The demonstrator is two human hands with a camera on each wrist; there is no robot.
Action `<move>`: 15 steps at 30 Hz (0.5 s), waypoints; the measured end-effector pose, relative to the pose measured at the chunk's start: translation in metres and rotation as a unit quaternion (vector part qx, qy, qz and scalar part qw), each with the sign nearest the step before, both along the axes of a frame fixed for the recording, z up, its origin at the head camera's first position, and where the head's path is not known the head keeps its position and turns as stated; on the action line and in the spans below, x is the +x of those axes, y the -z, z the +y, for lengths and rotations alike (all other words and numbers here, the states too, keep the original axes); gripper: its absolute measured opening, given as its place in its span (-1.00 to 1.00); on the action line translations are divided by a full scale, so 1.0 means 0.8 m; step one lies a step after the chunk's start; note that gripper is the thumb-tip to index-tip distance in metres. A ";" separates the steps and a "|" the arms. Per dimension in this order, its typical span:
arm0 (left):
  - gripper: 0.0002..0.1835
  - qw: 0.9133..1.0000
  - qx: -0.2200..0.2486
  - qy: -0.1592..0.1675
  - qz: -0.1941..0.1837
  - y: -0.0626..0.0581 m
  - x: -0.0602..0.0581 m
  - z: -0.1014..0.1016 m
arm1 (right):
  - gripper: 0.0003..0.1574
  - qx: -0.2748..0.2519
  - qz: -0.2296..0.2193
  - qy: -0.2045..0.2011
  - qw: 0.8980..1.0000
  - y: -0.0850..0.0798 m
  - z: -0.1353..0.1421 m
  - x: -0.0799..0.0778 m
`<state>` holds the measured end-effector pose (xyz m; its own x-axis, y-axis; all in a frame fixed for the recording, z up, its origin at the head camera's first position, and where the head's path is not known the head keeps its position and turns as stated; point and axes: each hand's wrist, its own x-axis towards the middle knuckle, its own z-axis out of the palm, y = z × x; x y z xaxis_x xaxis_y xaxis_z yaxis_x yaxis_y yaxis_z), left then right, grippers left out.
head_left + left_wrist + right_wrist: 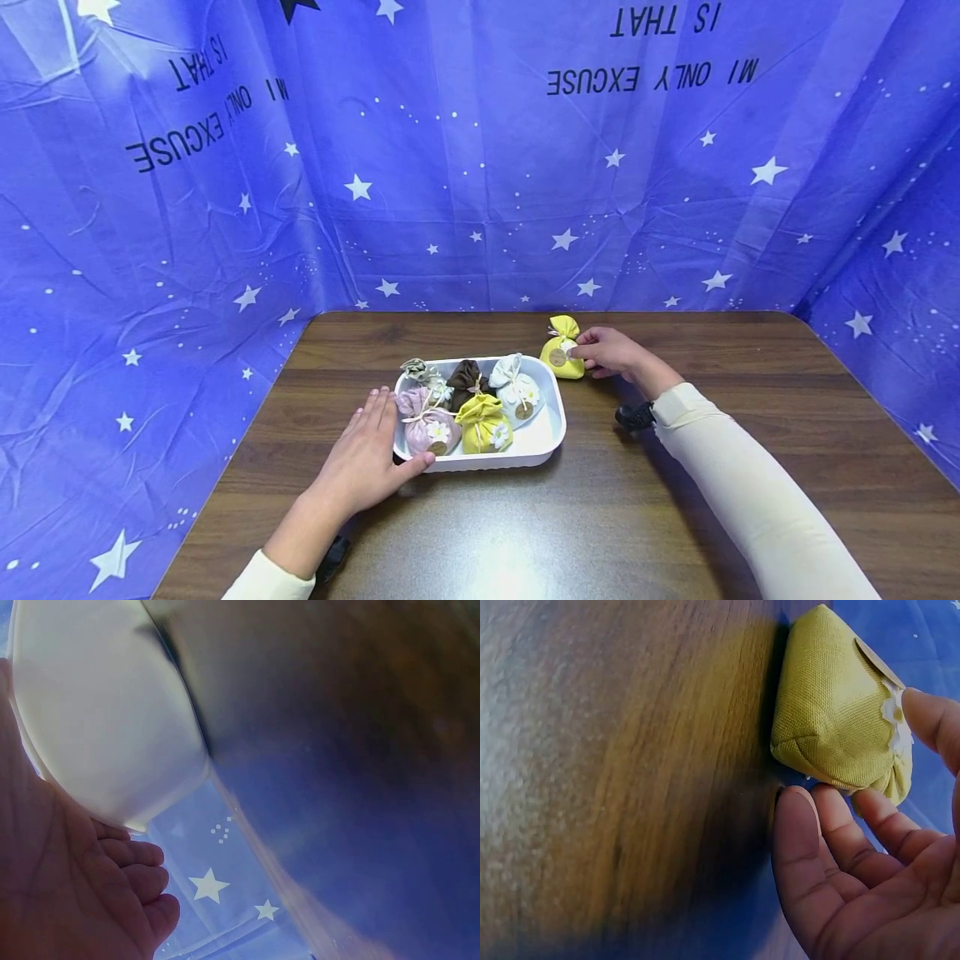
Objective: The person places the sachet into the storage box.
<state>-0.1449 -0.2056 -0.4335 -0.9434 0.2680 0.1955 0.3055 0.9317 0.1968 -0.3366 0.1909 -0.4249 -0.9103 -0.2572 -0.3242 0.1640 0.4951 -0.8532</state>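
Observation:
My left hand lies with straight fingers along the left end of a white tray, its thumb at the front rim. The left wrist view shows the palm beside the tray's pale outer wall. Beyond the tray's back right corner, a yellow drawstring sachet with a daisy and a round tag stands upright on the table. My right hand pinches it from the right. In the right wrist view, the thumb meets the daisy and the fingers touch the sachet's other side.
Inside the tray sit several tied sachets: lilac, yellow, white, dark brown and grey-green patterned. The wooden table ends at a blue starry curtain behind and at the sides.

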 end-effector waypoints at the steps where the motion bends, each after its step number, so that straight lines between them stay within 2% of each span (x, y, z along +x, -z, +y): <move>1: 0.16 1.000 0.000 0.000 0.000 0.000 0.000 0.000 | -0.47 0.000 -0.001 0.000 1.000 0.000 -0.001 0.000; 15: 0.17 1.000 -0.001 -0.001 -0.005 0.000 0.000 0.001 | -0.50 0.002 -0.014 0.014 1.000 0.006 -0.006 -0.003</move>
<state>-0.1449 -0.2051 -0.4337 -0.9461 0.2657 0.1852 0.3008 0.9328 0.1985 -0.3392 0.1861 -0.4294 -0.9078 -0.2309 -0.3501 0.2008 0.4935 -0.8462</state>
